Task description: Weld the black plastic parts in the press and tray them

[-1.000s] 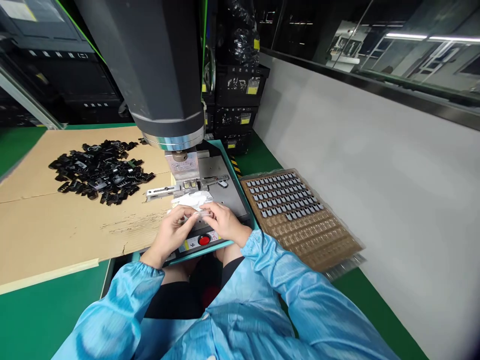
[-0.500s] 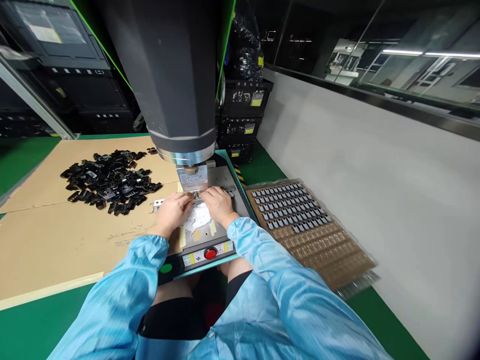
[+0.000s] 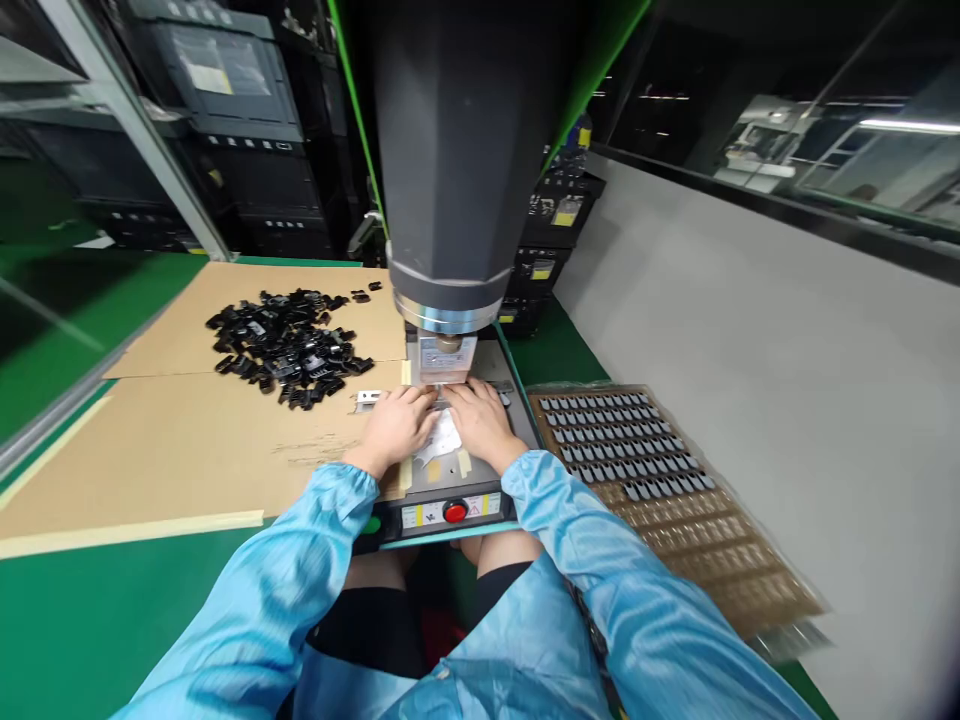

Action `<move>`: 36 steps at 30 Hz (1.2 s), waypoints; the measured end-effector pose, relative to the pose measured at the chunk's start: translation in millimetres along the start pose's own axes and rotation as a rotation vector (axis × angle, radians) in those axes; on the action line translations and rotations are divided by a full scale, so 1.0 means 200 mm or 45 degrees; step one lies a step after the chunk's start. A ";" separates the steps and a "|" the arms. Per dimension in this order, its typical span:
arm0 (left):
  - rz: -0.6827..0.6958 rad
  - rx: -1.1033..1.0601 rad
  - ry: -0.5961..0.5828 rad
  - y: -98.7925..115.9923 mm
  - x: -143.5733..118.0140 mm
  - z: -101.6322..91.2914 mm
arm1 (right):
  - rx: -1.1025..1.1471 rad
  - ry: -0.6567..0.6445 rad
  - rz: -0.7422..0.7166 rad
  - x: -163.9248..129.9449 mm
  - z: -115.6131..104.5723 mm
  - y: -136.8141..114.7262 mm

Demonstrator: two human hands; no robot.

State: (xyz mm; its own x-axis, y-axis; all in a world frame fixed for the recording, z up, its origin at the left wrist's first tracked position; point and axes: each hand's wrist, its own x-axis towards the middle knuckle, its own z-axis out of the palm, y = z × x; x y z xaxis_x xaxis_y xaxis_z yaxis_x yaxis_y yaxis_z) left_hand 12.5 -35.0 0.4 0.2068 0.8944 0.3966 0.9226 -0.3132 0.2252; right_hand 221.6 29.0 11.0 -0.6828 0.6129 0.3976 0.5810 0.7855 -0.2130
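Both hands are resting side by side on the machine's fixture plate (image 3: pixel 480 470), just under the press head (image 3: pixel 448 352). The left hand (image 3: pixel 395 427) and right hand (image 3: pixel 480 420) are curling their fingers over the small piece at the far edge; I cannot tell whether they are gripping it. White paper (image 3: pixel 444 440) is lying between them, on the near side.

Pile of small black plastic parts (image 3: pixel 289 345) on the far left, lying on a cardboard sheet (image 3: pixel 187 450) that covers the green bench (image 3: pixel 90 600). Brown blister tray (image 3: pixel 675 490) on the right, far rows filled with small dark pieces, near rows look bare. White partition wall (image 3: pixel 787 350) right of the tray. Stacked black crates (image 3: pixel 547 240) with yellow labels far behind the machine; dark equipment racks (image 3: pixel 225 130) far left.
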 end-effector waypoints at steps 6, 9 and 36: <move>-0.426 0.021 0.282 -0.33 -0.14 -0.19 | -0.079 -0.039 -0.025 -0.01 0.00 0.00; -0.784 0.116 0.392 -0.55 -0.27 -0.26 | -0.102 -0.060 -0.002 -0.01 0.00 0.00; -0.505 -0.168 0.171 -0.59 -0.86 -0.29 | 0.137 -0.260 -0.449 0.32 0.33 -0.73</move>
State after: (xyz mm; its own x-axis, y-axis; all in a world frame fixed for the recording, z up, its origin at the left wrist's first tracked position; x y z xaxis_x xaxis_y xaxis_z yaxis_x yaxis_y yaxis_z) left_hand -150.9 -169.9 -43.0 -0.2070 0.9070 0.3667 0.8708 0.0000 0.4916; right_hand 64.3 -40.4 9.0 -0.9117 0.3011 0.2797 0.2542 0.9479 -0.1919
